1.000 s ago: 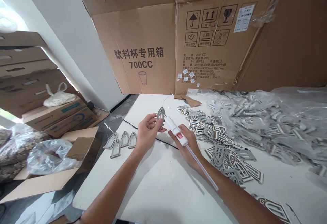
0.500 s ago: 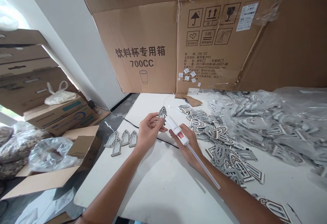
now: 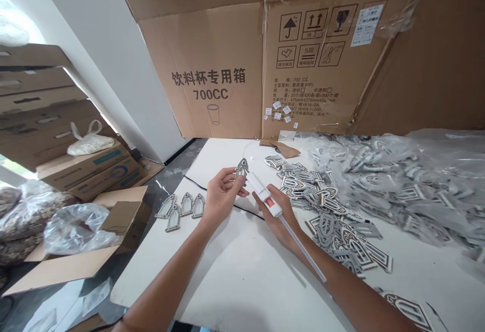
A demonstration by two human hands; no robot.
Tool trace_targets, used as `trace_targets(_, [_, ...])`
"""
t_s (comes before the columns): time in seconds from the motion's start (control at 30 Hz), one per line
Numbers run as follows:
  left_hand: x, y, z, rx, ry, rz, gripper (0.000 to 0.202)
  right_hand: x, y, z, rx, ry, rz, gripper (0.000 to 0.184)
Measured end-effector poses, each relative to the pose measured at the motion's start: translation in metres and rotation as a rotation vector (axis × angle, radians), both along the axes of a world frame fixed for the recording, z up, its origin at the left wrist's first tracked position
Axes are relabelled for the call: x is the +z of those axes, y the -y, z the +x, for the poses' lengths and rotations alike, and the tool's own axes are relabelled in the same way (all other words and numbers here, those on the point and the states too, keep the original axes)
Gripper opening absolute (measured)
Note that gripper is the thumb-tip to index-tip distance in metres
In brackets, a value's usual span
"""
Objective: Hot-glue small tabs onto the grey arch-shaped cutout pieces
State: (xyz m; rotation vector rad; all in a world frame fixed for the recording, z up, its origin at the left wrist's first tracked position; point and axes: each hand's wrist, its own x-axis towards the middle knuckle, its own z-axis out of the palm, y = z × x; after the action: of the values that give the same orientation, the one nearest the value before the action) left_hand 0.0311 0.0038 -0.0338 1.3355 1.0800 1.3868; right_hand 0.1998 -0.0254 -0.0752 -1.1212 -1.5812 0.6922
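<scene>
Glue gun in curled right hand

"700CC" on the cardboard carton

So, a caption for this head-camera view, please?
Left hand holds a grey arched cutout, right hand a white glue pen, beside heaped cutouts.
</scene>
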Motion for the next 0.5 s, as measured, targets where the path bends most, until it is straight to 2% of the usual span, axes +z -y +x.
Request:
trace_targets(0.27, [-0.0013,-0.0015,-0.0009,0.015,-0.012,0.001,0.043,-0.0075,-0.0042,-0.0008,-0.055,0.040,0.050,0.037])
trace_targets(0.5, [-0.0037,-0.0025,-0.0030,0.065,-0.076,0.078,0.038,-0.0015,-0.0019,0.0000,-0.053,0.125,0.107,0.040])
